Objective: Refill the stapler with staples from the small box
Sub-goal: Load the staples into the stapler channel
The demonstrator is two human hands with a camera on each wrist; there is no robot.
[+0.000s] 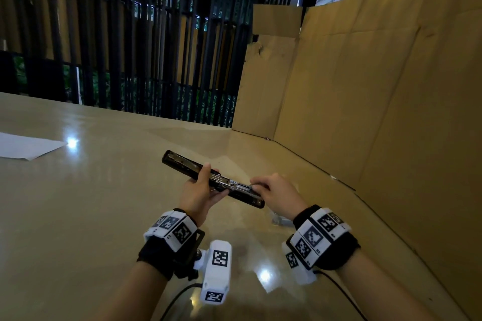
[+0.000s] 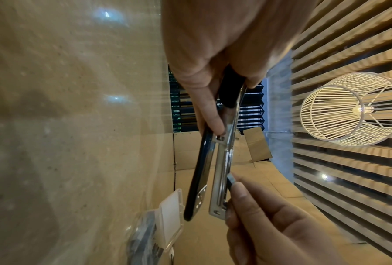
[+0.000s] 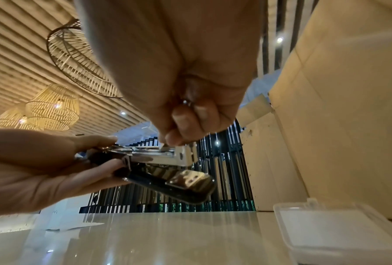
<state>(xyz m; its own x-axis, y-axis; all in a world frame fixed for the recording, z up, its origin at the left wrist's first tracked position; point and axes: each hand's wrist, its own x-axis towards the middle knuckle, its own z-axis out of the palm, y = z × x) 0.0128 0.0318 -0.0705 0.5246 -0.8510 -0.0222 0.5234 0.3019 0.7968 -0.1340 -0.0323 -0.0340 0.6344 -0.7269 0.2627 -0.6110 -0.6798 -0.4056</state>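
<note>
On wristbands (image 1: 174, 230): square codes, unreadable

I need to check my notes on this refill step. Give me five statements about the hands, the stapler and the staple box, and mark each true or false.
1. The left hand grips the black, chrome-railed stapler, swung open, above the glossy beige table. True.
2. The stapler lies flat on the table. False: it is held in the air.
3. The right hand pinches a small strip of staples at the chrome rail. True.
4. The small clear plastic box is in the right hand. False: it sits on the table under that hand.
5. The white sheet of paper lies under the stapler. False: it lies far to the left.
</note>
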